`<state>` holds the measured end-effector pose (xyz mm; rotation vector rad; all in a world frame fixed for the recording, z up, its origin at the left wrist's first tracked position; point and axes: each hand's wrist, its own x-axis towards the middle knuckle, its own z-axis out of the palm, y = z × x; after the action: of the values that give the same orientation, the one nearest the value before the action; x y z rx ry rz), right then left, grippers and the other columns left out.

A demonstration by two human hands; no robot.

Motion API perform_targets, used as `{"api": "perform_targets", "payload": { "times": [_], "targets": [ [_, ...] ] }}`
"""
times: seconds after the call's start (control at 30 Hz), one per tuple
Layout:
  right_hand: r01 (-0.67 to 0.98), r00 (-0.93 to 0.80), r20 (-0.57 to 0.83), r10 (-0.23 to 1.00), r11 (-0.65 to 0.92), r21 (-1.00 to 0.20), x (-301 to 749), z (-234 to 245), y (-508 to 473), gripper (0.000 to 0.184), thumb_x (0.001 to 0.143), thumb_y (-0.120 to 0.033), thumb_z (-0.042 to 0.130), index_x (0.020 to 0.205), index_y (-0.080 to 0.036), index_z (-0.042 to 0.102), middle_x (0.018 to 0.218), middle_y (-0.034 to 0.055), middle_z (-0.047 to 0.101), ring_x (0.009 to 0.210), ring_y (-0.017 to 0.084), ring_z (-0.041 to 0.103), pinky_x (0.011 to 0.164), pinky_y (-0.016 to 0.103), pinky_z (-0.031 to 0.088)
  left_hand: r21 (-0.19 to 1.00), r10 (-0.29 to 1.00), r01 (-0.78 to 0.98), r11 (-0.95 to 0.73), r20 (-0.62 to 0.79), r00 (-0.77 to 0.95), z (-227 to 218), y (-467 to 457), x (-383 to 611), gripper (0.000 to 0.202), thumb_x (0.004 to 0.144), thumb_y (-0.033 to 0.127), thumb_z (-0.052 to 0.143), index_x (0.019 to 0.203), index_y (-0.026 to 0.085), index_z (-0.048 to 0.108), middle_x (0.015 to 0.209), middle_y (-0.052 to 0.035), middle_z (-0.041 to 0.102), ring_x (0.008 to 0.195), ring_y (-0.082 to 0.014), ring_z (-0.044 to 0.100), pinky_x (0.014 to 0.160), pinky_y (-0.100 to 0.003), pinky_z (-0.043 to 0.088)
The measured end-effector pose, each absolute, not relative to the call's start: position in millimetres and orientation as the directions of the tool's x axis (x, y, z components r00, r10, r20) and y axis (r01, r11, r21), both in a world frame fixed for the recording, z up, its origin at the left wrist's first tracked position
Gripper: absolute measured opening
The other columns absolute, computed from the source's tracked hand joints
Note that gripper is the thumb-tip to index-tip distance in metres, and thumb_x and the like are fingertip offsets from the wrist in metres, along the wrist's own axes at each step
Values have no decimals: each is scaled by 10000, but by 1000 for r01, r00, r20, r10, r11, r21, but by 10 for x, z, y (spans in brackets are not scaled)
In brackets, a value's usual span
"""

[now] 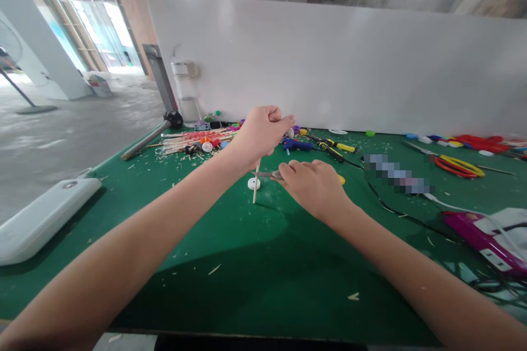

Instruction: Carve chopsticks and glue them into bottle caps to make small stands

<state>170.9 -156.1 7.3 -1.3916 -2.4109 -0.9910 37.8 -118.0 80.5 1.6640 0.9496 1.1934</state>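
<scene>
My left hand (263, 134) is closed around the upper end of a thin wooden stick (254, 194), which points down toward the green tabletop. In my right hand (313, 183) is a knife, its handle mostly hidden by my fingers. The knife's blade (267, 174) extends left and meets or crosses the stick just below my left hand; the exact contact is too small to tell. Right behind the stick sits a round white cap (251, 183) on the table.
A hammer (144, 142), bundled sticks (185, 141), a blue glue gun (298, 145) and a yellow-black screwdriver (341, 146) lie toward the back. Scissors (457, 166) and a purple power strip (477, 230) are at right, a white case (49, 219) at left. Wood shavings are scattered about.
</scene>
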Motion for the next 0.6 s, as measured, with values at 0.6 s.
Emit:
{"api": "perform_targets", "payload": {
  "times": [0.6],
  "targets": [
    [815,-556,447,701,356,457,1617,88,-1604,283,974,-303,373,820,-185,579,634,7,581,510,109,425,554,317,128,955,919,11,-298,284,272,831,-1262,430,445,868,167,548,617,223,186,540,92,94,379,-3,138,376,-167,94]
  ]
}}
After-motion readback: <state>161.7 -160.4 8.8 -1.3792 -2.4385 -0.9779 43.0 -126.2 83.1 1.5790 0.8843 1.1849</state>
